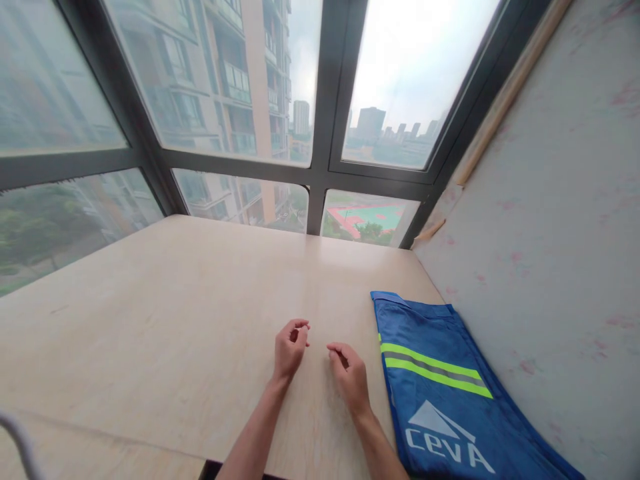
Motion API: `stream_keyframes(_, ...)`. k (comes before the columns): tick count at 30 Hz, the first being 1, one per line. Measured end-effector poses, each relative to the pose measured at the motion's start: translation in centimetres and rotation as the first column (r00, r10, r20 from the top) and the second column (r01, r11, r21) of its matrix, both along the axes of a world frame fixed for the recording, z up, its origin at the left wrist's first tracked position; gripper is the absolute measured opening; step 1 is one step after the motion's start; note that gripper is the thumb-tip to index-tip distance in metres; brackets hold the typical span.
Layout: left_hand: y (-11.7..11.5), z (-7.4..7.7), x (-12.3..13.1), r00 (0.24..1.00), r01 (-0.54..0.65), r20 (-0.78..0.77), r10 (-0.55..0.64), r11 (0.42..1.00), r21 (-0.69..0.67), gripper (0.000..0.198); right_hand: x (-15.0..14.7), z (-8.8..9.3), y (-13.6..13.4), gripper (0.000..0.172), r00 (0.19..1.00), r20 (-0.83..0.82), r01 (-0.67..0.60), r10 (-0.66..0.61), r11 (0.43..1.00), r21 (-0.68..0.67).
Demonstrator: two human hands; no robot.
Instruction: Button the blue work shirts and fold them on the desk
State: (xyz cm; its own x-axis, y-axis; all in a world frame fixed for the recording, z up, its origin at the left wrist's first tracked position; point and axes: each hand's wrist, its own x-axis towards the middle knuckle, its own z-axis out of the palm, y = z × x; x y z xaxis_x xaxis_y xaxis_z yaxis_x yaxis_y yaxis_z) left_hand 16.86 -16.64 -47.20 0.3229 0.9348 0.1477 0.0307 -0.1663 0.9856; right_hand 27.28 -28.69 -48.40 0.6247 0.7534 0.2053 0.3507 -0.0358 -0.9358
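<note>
My left hand [291, 350] is just above or on the pale wooden surface [150, 320], its fingers curled in and the thumb close to the index finger. Facing it, a short gap away, my right hand [350, 375] is curled in the same way, thumb against the fingers. I see nothing held in either one. To the right of my right hand lies a folded blue garment [435, 327] with a yellow-green and grey reflective band and white "ceva" lettering. Neither hand touches it.
Dark window frames [320, 133] rise along the far and left edges of the surface. A papered wall [560, 253] borders the right side, close to the garment. A grey cable-like curve [23, 443] shows at the lower left. Something dark [210, 469] is partly visible under my left forearm.
</note>
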Motion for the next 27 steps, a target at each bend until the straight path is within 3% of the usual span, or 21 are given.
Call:
stream_keyframes(4, -1.1, 0.3, -0.1, 0.963, 0.238, -0.16, -0.217, 0.963, 0.124, 0.023, -0.1, 0.3, 0.1, 0.024, 0.999, -0.043, -0.008, 0.009, 1.0, 0.014)
stream_keyframes(9, -2.0, 0.4, -0.5, 0.91, 0.355, -0.324, -0.257, 0.888, 0.291, 0.018, -0.4, 0.3, 0.3, 0.024, 0.999, -0.049, -0.009, 0.011, 0.999, 0.033)
stream_keyframes(27, -1.9, -0.2, -0.6, 0.934, 0.284, -0.295, -0.201, 0.92, 0.271, 0.021, -0.8, 1.0, 0.0, 0.024, 0.992, 0.125, -0.028, 0.027, 1.0, 0.0)
